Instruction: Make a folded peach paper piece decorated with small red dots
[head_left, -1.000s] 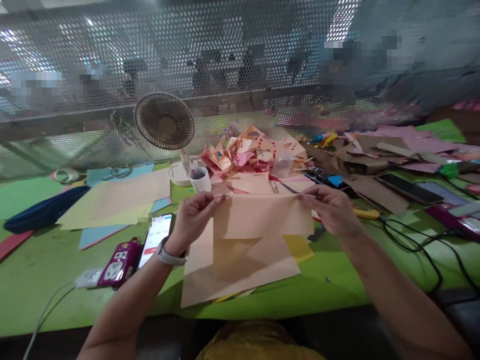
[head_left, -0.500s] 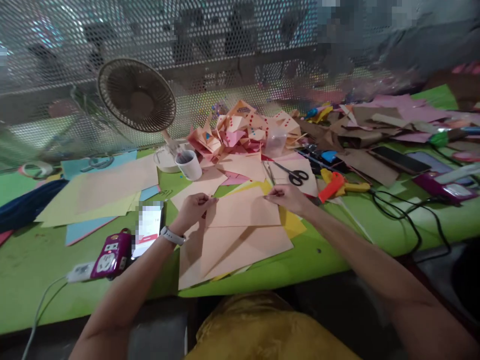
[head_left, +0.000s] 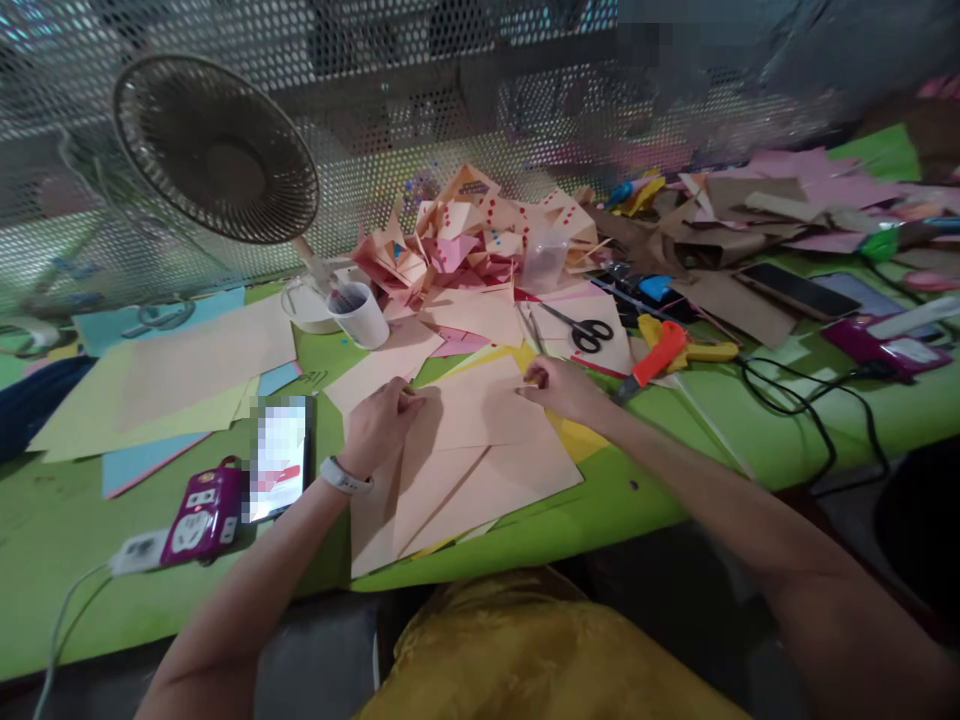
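A peach sheet of paper lies over more peach sheets in front of me. My left hand, with a white band on its wrist, pinches the sheet's left edge. At the right edge, the fingers of my right hand are curled closed on the paper; the fingertips are partly hidden. Yellow paper shows from under the stack. Beyond my right hand lie black-handled scissors on another peach sheet, and an orange and yellow glue gun rests beside its forearm.
To the left are a lit phone, a purple power socket and large coloured sheets. A fan and a white cup stand behind. Folded peach papers heap at the back; black cables loop at right.
The camera view has shifted, so the fan and phone sit further left. The upper sheet's lower right corner has moved left over the sheets beneath, with both hands still at its edges.
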